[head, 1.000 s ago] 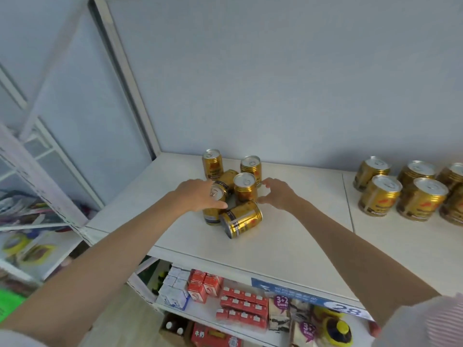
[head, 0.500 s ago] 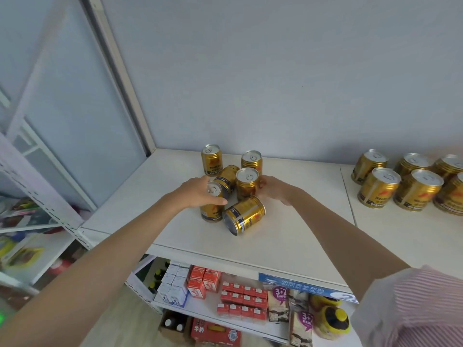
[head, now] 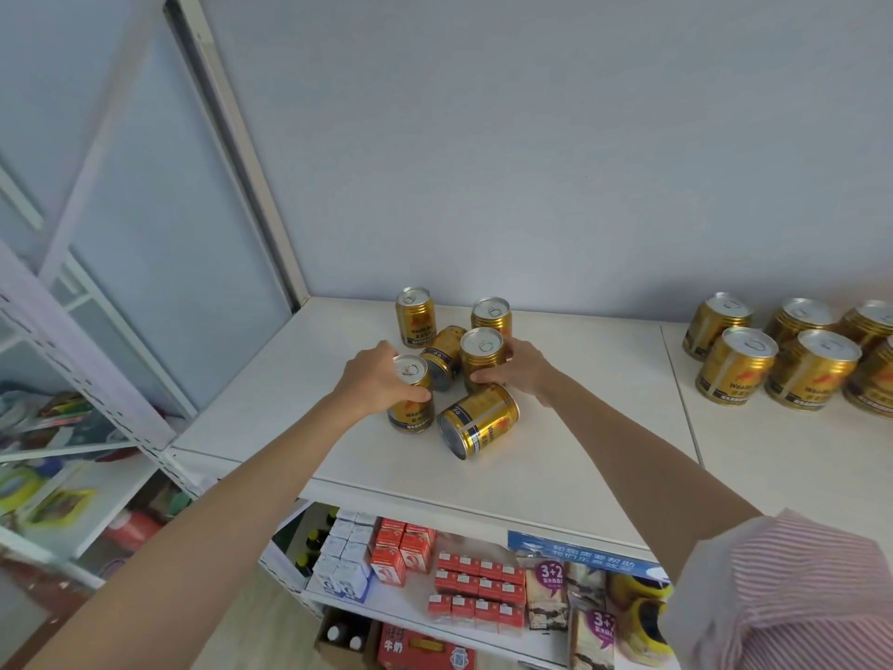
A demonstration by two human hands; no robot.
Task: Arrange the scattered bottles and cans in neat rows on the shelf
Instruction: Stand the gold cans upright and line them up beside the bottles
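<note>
**Both hands on upright cans in the scattered cluster**

Head view, the only one:

- Left hand wraps the front-left upright can near its top, thumb across the front. Full grasp, fingers curled round the can.
- Right hand grips the middle upright can from the right side, thumb at the lower front, fingers behind. Also holding, not just touching.
- Judgement: taking the two standing cans first frees space to right the fallen ones.
- Two cans lie on their sides: the front tipped can, base toward the camera, just in front of the right hand's can; the rear tipped can wedged between the two held cans.
- Two more stand at the back: back-left can, back-right can, near the wall, apart from each other.
- Risk, as I read it: lifting either held can may let the tipped ones roll.

Surface and room:

- Top shelf is a flat off-white board, with a seam to the next panel on the right.
- That panel carries a grouped batch of cans, upright, close together.
- Plain pale wall behind; white upright post at the left corner.
- Lower shelf holds red cartons and white boxes.
</note>
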